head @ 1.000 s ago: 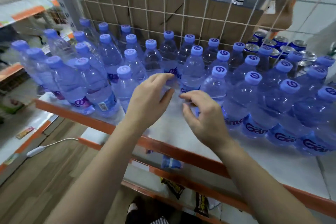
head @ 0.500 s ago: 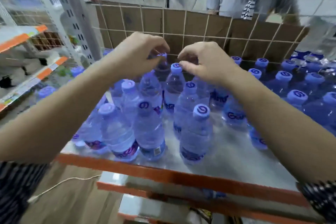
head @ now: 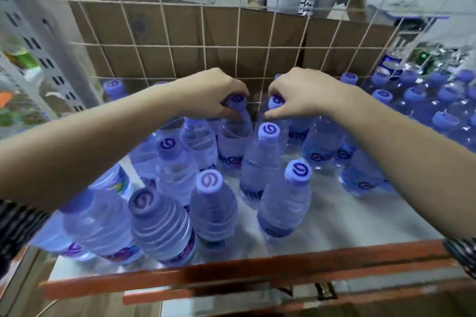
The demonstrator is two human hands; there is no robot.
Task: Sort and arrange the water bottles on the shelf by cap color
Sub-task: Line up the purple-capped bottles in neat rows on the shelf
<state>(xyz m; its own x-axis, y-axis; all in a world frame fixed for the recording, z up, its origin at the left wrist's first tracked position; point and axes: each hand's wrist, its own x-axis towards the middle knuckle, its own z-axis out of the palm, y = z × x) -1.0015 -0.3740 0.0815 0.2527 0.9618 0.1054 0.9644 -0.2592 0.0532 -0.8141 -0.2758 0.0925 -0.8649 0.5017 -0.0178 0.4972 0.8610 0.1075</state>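
Several clear water bottles with purple-blue caps stand on the white shelf [head: 334, 216]. My left hand [head: 208, 95] grips the neck of a bottle [head: 235, 136] at the back, its cap [head: 237, 100] showing between my fingers. My right hand [head: 304, 95] pinches the neck of the neighbouring bottle just under its cap [head: 275, 101]; that bottle's body is mostly hidden. In front of them stand a tall bottle [head: 260, 162] and two nearer ones [head: 286, 203] [head: 213, 208]. Both hands are close to the wire grid.
A wire grid [head: 206, 44] backed by cardboard closes the shelf's rear. An orange rail [head: 231, 275] edges the front. More purple-capped bottles [head: 412, 100] crowd the right; larger ribbed bottles [head: 159, 226] stand front left. A perforated upright [head: 43, 59] is on the left.
Both hands reached from the front bottles to the back row and now hold two bottle necks. The camera has moved closer and looks further down on the shelf.
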